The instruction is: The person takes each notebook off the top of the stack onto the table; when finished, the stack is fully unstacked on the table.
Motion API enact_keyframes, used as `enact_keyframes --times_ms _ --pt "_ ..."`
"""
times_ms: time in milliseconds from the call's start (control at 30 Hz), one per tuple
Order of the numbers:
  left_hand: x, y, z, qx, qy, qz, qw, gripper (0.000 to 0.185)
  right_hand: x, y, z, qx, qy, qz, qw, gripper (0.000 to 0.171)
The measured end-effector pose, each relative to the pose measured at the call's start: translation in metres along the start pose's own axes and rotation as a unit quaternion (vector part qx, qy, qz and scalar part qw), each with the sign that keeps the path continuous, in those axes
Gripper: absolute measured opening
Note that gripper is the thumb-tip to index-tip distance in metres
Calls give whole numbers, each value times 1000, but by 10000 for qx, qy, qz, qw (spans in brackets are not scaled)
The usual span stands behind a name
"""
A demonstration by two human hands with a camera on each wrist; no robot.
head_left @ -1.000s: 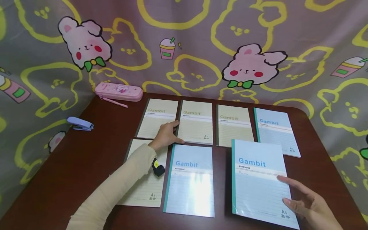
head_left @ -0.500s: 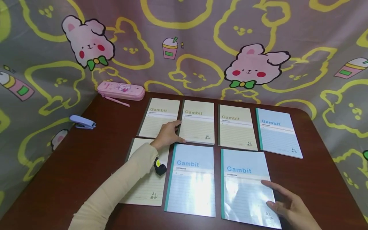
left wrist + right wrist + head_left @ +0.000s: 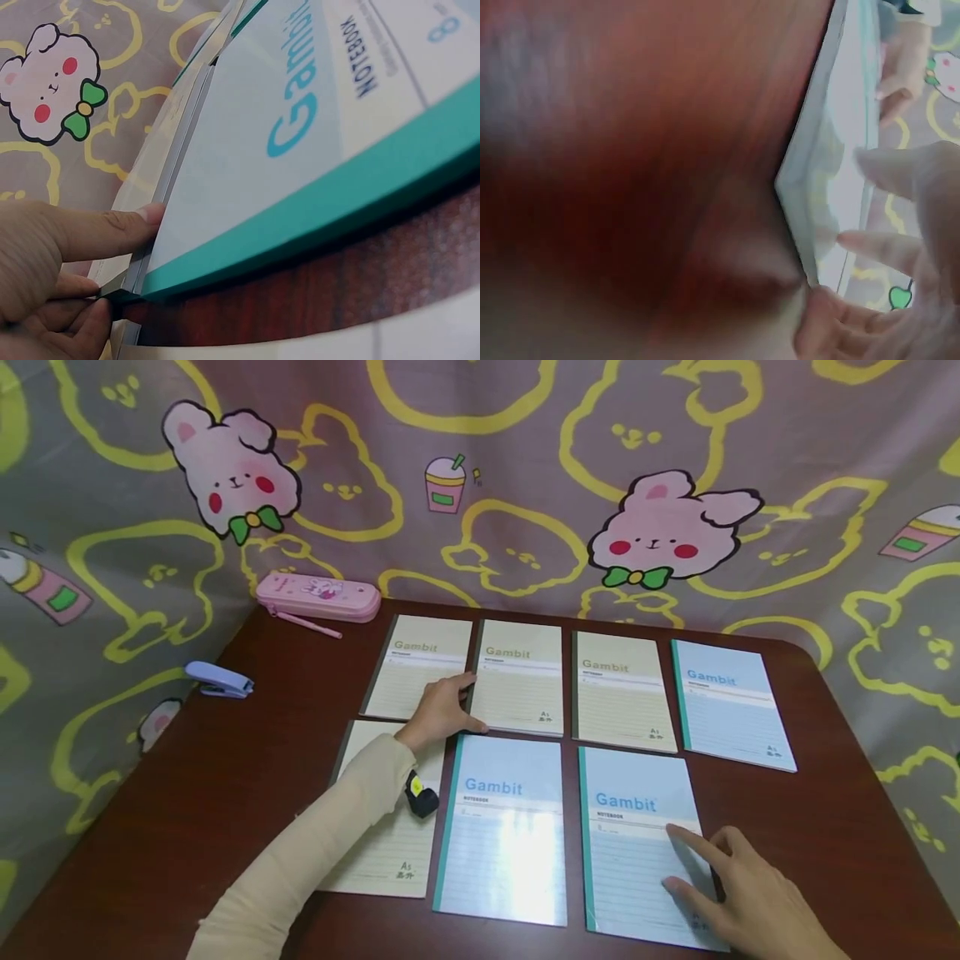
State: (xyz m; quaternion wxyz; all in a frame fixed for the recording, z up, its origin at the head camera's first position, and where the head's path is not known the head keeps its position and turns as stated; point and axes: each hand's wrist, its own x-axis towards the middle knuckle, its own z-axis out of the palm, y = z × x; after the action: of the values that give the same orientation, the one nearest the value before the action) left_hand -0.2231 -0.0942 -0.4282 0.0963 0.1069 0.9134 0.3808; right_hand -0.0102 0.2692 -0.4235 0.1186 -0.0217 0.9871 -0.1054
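Our right hand (image 3: 738,893) lies near the table's front edge toward its right corner, fingers spread and nearly straight, the fingertips (image 3: 675,833) pressing flat on the lower right part of a pale blue, teal-spined paper notebook (image 3: 637,835) that lies flat in the front row. Our left hand (image 3: 442,710), in a cream sleeve (image 3: 315,852), rests mid-table with fingers loosely extended over the seam between two cream notebooks, the thumb touching the top left corner of a second pale blue notebook (image 3: 501,827); in the left wrist view the thumb (image 3: 112,229) lies against that notebook's edge, the lower fingers curled beside it, and we cannot tell whether they pinch anything.

We count seven notebooks on the dark reddish-brown wooden table (image 3: 187,793): four cream and three blue. The back row holds three cream ones (image 3: 420,664) (image 3: 519,681) (image 3: 619,689) and one blue (image 3: 731,702) nearest the right edge. The front row holds one cream notebook (image 3: 390,852) partly under our sleeve, then the two blue ones side by side.

One container shows: a pink, rounded pencil case (image 3: 318,596) at the back left corner, shut, so its contents are hidden. One pink pen (image 3: 306,625) lies just in front of it, and one lilac stapler (image 3: 219,679) sits at the left edge.

A grey cloth backdrop (image 3: 525,485) printed with pink rabbits hangs behind.
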Motion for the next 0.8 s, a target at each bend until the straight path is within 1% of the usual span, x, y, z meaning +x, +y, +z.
enact_keyframes --times_ms 67,100,167,200,267,300,333,433,500,567,700,767,800 --pt "0 1 1 -40 -40 -5 10000 94 3 -5 -2 -202 469 -128 9986 79" --pt "0 1 1 -57 -61 -8 10000 94 6 -7 -3 -237 784 -253 9963 77" --pt "0 0 2 -61 -51 3 10000 94 16 -12 -8 -177 1417 -642 9877 72" --pt "0 0 2 -64 -31 4 10000 95 22 -16 -11 -127 1649 -835 9827 69" --pt "1 -1 2 -75 12 18 10000 94 37 -23 -17 -8 1965 -1211 9730 64" --pt "1 -2 2 -68 22 24 10000 94 46 -27 -20 54 2042 -1374 9692 63" --pt "2 -1 2 -56 34 26 10000 94 54 -31 -23 135 2076 -1511 9664 62" --pt "2 1 1 -28 9 -13 10000 94 80 -46 -30 317 1988 -1779 9633 57" --pt "1 1 1 -22 -14 -41 10000 94 97 -57 -32 456 1838 -1914 9631 55" --pt "1 1 2 -33 -11 -55 10000 94 114 -68 -32 567 1673 -1989 9640 53" --pt "1 1 3 -25 46 -58 10000 94 151 -91 -31 702 1513 -2143 9624 47" --pt "1 2 3 -37 61 -68 10000 94 168 -101 -33 824 1431 -2141 9627 44" --pt "1 3 3 -53 57 -68 9999 94 176 -105 -34 893 1345 -2085 9646 44"
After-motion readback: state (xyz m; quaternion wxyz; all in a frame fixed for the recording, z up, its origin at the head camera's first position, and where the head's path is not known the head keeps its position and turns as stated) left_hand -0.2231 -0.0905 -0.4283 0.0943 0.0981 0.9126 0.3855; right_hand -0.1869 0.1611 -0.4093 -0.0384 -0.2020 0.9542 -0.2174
